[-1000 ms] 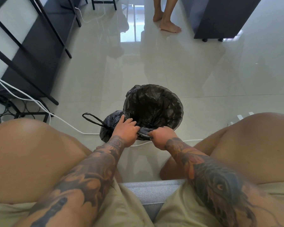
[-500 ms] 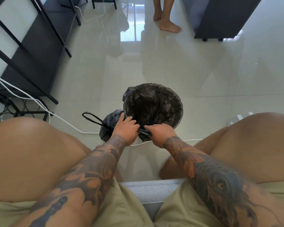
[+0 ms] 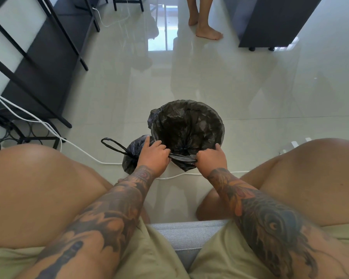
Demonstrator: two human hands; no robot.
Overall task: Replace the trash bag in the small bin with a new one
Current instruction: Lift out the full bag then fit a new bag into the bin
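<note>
A small round bin (image 3: 220, 125) stands on the floor between my knees, lined with a black trash bag (image 3: 186, 125) whose mouth is open over the rim. My left hand (image 3: 154, 155) and my right hand (image 3: 211, 161) both pinch the bag's loose near edge, which is pulled taut between them and hangs in a fold outside the bin's front. A tied-off full black bag (image 3: 132, 156) with a loop handle lies on the floor just left of the bin, partly behind my left hand.
White cables (image 3: 48, 127) run across the floor from the left and pass in front of the bin. A black metal shelf frame (image 3: 38, 57) stands at the left. Another person's bare feet (image 3: 207, 31) are at the top, beside a dark cabinet (image 3: 270, 23).
My hands have moved apart along the bag's near edge, the right one to the right, stretching the plastic between them. The bag's fold now hangs lower over the bin's front.
</note>
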